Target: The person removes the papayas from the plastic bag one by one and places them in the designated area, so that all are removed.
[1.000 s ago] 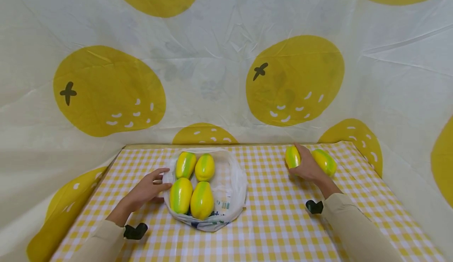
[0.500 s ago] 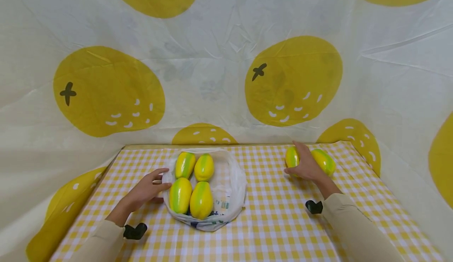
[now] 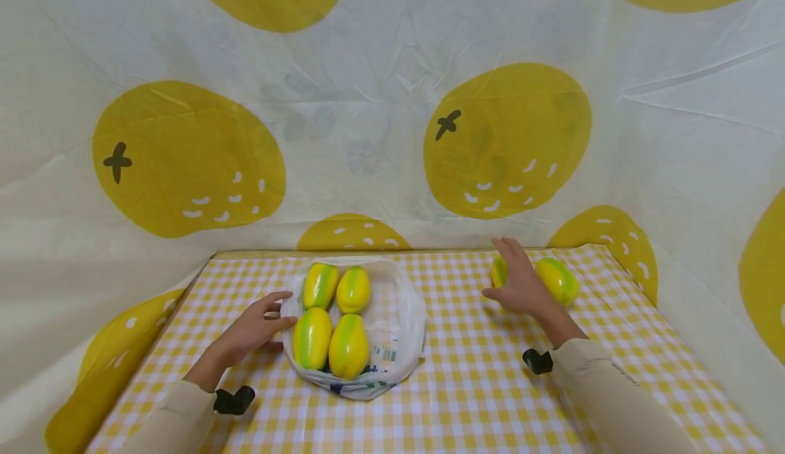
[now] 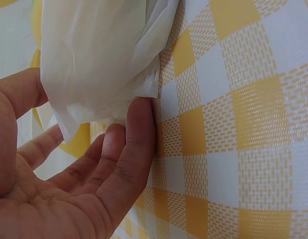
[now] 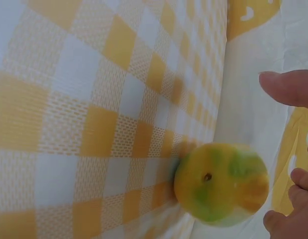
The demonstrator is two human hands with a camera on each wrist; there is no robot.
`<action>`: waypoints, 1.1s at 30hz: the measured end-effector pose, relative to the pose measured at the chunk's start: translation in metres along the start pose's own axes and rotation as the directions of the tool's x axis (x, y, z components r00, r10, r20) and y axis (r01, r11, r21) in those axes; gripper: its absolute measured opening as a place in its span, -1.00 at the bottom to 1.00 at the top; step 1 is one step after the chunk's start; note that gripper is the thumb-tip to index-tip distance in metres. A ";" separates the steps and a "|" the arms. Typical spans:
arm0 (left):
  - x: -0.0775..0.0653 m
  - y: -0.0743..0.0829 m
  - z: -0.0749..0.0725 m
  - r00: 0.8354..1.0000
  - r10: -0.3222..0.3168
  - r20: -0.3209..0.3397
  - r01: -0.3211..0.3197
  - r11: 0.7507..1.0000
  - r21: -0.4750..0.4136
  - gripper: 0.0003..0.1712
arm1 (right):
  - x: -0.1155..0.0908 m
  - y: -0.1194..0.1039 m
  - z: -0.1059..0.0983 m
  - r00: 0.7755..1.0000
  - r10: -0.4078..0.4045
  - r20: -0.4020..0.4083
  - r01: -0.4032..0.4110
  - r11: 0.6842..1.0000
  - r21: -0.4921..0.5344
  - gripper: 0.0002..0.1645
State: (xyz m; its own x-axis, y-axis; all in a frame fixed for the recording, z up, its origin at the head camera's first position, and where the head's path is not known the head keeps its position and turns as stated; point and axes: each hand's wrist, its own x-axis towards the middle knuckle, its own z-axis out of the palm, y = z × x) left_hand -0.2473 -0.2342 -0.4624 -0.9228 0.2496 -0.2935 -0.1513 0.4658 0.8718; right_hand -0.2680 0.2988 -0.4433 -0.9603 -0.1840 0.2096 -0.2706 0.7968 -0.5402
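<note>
Several glossy yellow papayas [image 3: 349, 348] with green stripes lie inside a white plastic bag [image 3: 412, 318], whose mouth is spread wide on the table. My left hand [image 3: 254, 328] rests at the bag's left side, fingers spread and relaxed. In the left wrist view, the fingers [image 4: 136, 144] touch the thin plastic [image 4: 94, 55]. My right hand [image 3: 521, 283] reaches over a papaya [image 3: 499, 272] at the table's right and partly hides it. In the right wrist view, a gap shows between the fingers [image 5: 301, 199] and that papaya [image 5: 221, 184]. Another papaya [image 3: 558, 281] lies just right of the hand.
A yellow-and-white checked cloth [image 3: 466, 386] covers the table. Behind it hangs a pale curtain [image 3: 356, 127] printed with large yellow fruit, close to the table's back edge. Black straps with small blocks [image 3: 234, 401] sit on both wrists.
My right hand has shifted left and slightly up over the left papaya, covering more of it. Its thumb now points further left. The left hand, bag and papayas inside it look unmoved.
</note>
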 end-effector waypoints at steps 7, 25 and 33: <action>0.000 -0.001 -0.001 1.000 0.015 0.002 -0.015 1.000 0.009 -0.09 | -0.002 -0.019 0.001 0.998 -0.065 -0.017 0.065 0.998 0.002 0.20; -0.001 0.001 0.000 1.000 0.001 0.008 -0.001 1.000 0.007 -0.08 | -0.009 -0.072 0.028 0.991 -0.119 0.055 0.106 0.973 0.205 0.22; -0.002 0.001 -0.001 1.000 -0.003 0.005 0.003 1.000 0.001 -0.07 | -0.017 -0.091 0.037 0.988 -0.136 0.074 0.113 0.962 0.249 0.22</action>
State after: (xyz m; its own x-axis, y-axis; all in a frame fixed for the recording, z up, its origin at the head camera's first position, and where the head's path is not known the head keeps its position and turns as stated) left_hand -0.2462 -0.2348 -0.4607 -0.9205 0.2527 -0.2980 -0.1536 0.4672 0.8707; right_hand -0.2299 0.2079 -0.4278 -0.9170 -0.3328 0.2198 -0.3860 0.6021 -0.6989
